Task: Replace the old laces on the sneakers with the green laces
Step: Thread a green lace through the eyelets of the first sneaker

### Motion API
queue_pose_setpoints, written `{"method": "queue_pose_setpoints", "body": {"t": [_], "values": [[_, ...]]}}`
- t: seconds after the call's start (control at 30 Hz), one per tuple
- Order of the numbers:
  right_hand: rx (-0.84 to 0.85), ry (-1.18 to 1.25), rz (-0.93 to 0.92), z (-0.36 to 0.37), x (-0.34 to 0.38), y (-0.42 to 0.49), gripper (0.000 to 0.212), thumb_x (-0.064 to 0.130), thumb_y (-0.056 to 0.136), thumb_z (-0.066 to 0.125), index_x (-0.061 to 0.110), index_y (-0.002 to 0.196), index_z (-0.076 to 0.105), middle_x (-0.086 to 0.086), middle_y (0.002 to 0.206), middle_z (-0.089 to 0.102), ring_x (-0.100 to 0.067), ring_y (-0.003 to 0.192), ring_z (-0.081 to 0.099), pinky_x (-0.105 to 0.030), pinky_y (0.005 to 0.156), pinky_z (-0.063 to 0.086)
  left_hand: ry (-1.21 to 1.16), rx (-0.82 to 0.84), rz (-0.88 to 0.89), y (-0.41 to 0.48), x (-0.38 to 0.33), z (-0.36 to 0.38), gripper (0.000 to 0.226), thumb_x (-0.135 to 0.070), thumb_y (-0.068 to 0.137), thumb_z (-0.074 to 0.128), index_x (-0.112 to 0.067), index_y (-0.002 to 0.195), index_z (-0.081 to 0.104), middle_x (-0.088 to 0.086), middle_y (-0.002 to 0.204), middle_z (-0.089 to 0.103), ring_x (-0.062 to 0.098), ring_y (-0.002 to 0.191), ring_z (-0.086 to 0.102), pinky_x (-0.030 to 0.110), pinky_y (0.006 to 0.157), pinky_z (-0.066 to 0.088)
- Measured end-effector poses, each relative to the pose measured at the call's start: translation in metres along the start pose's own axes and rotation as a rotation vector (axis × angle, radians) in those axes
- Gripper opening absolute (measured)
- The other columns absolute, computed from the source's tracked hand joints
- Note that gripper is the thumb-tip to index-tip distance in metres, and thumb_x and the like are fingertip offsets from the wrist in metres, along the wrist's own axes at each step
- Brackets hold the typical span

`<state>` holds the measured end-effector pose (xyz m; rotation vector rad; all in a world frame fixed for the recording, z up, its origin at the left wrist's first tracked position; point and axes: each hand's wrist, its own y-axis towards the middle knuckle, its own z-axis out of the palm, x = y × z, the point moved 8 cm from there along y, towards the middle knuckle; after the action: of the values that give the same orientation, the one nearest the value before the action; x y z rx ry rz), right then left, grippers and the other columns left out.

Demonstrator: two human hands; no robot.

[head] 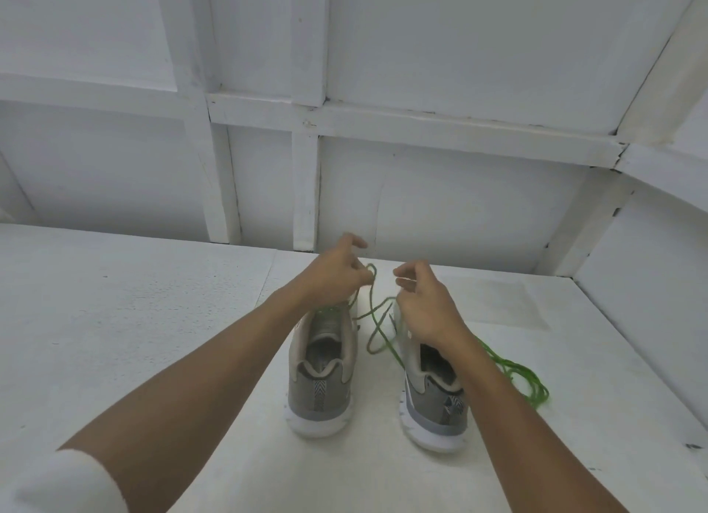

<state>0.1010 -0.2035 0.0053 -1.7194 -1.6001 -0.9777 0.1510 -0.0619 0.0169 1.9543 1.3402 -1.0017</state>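
Two grey sneakers with white soles stand heels toward me on the white surface: the left sneaker (322, 374) and the right sneaker (433, 397). A green lace (373, 309) is threaded in the left sneaker and loops up between my hands. My left hand (333, 275) is above the left sneaker's front and pinches a loop of this lace. My right hand (425, 305) hovers over the right sneaker's front with curled fingers holding the lace's other strand. The sneakers' fronts are hidden by my hands.
A second green lace (525, 378) lies in a loose heap to the right of the right sneaker. White framed wall panels (421, 191) close off the back, and a raised white ledge (651, 321) borders the right side.
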Motion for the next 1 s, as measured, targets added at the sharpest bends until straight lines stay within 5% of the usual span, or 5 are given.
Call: {"method": "queue_pose_setpoints", "body": {"t": [0.17, 0.27, 0.53, 0.73, 1.0], "values": [[-0.012, -0.093, -0.139, -0.010, 0.025, 0.009, 0.040, 0.018, 0.087, 0.060, 0.032, 0.123, 0.048, 0.004, 0.097, 0.058, -0.009, 0.082, 0.057, -0.019, 0.062, 0.041, -0.044, -0.024, 0.137, -0.013, -0.049, -0.017, 0.049, -0.017, 0.087, 0.062, -0.025, 0.130, 0.040, -0.005, 0.089, 0.067, 0.015, 0.089, 0.064, 0.029, 0.079, 0.049], [0.043, -0.277, -0.128, -0.007, 0.031, 0.019, 0.015, 0.036, 0.094, 0.052, 0.025, 0.089, 0.061, 0.003, 0.067, 0.056, -0.011, 0.056, 0.050, -0.023, 0.050, 0.037, -0.042, -0.016, 0.196, -0.028, -0.070, -0.018, 0.048, -0.020, 0.087, 0.064, -0.028, 0.129, 0.043, -0.012, 0.082, 0.067, 0.007, 0.083, 0.063, 0.028, 0.079, 0.049], [0.101, -0.136, 0.065, -0.032, 0.005, 0.048, 0.017, 0.010, 0.095, 0.052, 0.010, 0.089, 0.067, -0.006, 0.078, 0.065, -0.014, 0.049, 0.061, -0.020, 0.045, 0.045, -0.113, -0.124, 0.194, -0.084, -0.058, -0.017, 0.028, -0.017, 0.085, 0.066, -0.030, 0.109, 0.060, -0.011, 0.083, 0.070, -0.006, 0.069, 0.058, 0.016, 0.068, 0.042], [0.122, 0.370, 0.087, -0.042, 0.016, 0.051, 0.024, -0.004, 0.095, 0.043, 0.000, 0.108, 0.063, -0.015, 0.101, 0.064, -0.021, 0.079, 0.067, -0.029, 0.077, 0.058, -0.172, -0.289, 0.004, -0.105, 0.006, -0.013, 0.015, -0.033, 0.088, 0.066, -0.038, 0.102, 0.065, -0.022, 0.093, 0.069, -0.007, 0.093, 0.061, 0.014, 0.078, 0.046], [0.224, 0.132, -0.147, 0.022, 0.052, 0.014, 0.032, 0.004, 0.099, 0.039, 0.018, 0.120, 0.057, -0.003, 0.095, 0.068, -0.015, 0.053, 0.054, -0.020, 0.045, 0.041, -0.133, -0.546, -0.309, -0.104, 0.094, -0.013, 0.027, -0.050, 0.086, 0.063, -0.024, 0.087, 0.067, -0.012, 0.086, 0.068, 0.002, 0.078, 0.063, 0.030, 0.069, 0.053]]}}
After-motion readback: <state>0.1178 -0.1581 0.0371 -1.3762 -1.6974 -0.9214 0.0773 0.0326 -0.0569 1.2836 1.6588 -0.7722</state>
